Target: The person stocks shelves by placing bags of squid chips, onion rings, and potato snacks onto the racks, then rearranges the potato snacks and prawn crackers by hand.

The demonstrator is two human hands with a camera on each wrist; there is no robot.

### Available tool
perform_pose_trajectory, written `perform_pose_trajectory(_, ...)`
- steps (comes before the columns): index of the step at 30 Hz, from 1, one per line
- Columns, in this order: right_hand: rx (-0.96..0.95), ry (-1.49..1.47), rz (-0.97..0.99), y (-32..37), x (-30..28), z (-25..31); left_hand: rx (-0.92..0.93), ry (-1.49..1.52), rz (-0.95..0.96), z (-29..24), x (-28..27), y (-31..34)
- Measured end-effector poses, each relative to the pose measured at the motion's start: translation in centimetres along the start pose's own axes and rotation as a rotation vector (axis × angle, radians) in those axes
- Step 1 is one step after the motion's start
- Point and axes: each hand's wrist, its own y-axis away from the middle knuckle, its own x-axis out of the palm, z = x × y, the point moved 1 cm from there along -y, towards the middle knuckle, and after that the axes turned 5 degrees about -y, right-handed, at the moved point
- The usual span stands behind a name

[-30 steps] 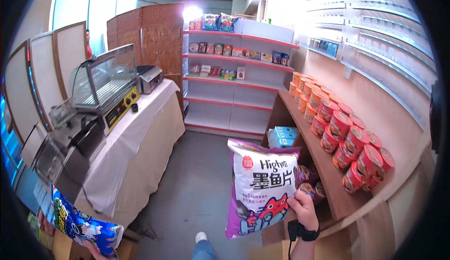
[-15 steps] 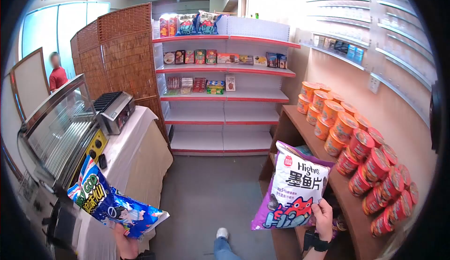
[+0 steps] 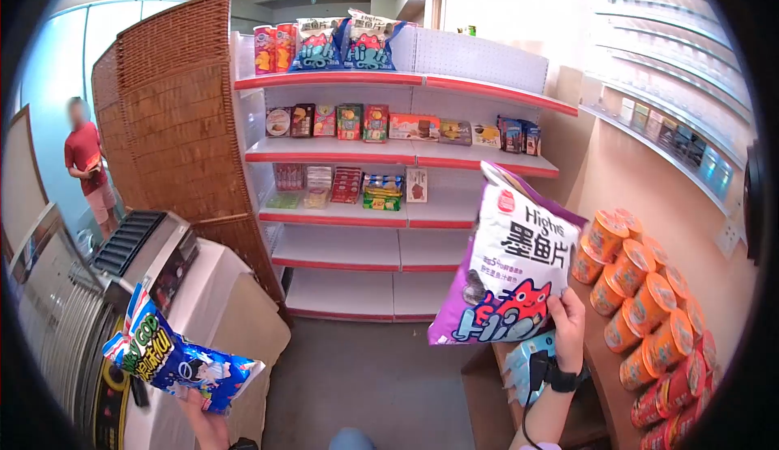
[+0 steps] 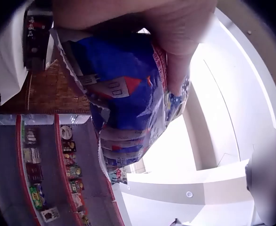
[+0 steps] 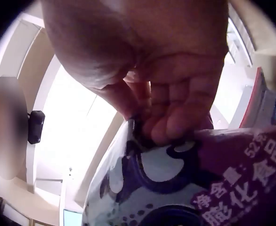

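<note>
My right hand (image 3: 568, 328) pinches the lower right edge of a purple and white snack bag (image 3: 519, 243) with a red cartoon character, held upright before the shelves. In the right wrist view, curled fingers (image 5: 175, 117) press into the edge of that bag (image 5: 166, 169). Low on the left, my left hand (image 3: 197, 411) grips a blue snack bag (image 3: 195, 369) from below, the bag tilted with its printed end up and left. The left wrist view has the hand (image 4: 175, 33) wrapped over the blue bag (image 4: 124, 94).
A white shelf unit (image 3: 341, 243) with red edges carries boxes and two blue snack bags (image 3: 372, 44). Orange noodle cups (image 3: 649, 300) line the brown counter (image 3: 596, 348) at right. A roller grill (image 3: 146, 255) stands left beside a wicker screen (image 3: 174, 109); a person (image 3: 85, 158) stands behind.
The view has moved closer to the shelves and turned. The purple bag has risen in view with my right hand. My left hand has come up into view with the blue bag.
</note>
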Motion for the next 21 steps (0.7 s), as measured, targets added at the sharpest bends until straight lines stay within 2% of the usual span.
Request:
perform_pose_trajectory(2, -0.048, 0.042, 0.019, -5.3, 1.1, -2.6, 0.045, 0.068, -0.003, 1.6, 3.3, -3.6)
perform_pose_trajectory(3, -0.049, -0.037, 0.012, -7.9, 1.5, -3.8, 0.048, 0.073, 0.009, 2.5, 4.7, -5.8)
perform_pose_trajectory(5, -0.105, -0.094, 0.003, -14.0, 2.6, -4.9, -0.05, -0.009, 0.044, 4.3, 7.8, -10.6)
perform_pose_trajectory(8, -0.298, 0.005, -0.024, -25.5, 4.0, -5.1, -0.01, 0.044, 0.084, 6.9, 13.8, -18.0)
perform_pose_trajectory(10, -0.295, -0.012, 0.012, -33.6, 5.9, -2.9, -0.021, 0.128, 0.137, 9.7, 16.3, -24.0)
perform_pose_trajectory(12, -0.427, 0.083, -0.024, -42.7, 7.3, -2.2, -0.028, 0.204, 0.186, 11.4, 20.2, -28.6)
perform_pose_trajectory(14, -0.332, 0.215, -0.04, -51.2, 8.8, -1.5, 0.065, 0.206, 0.327, 12.2, 25.3, -32.6)
perform_pose_trajectory(15, -0.378, 0.275, -0.05, -55.4, 9.4, -1.5, 0.118, 0.169, 0.351, 13.2, 26.9, -34.4)
perform_pose_trajectory(18, -0.405, 0.275, -0.062, -64.4, 12.3, -2.3, 0.092, 0.133, 0.396, 12.6, 34.0, -36.1)
perform_pose_trajectory(19, -0.402, 0.275, -0.062, -67.3, 13.5, -3.1, 0.166, 0.096, 0.359, 13.3, 35.5, -36.8)
perform_pose_trajectory(21, -0.356, 0.317, 0.017, -73.7, 15.0, -5.1, 0.17, 0.1, 0.297, 15.0, 36.7, -37.9)
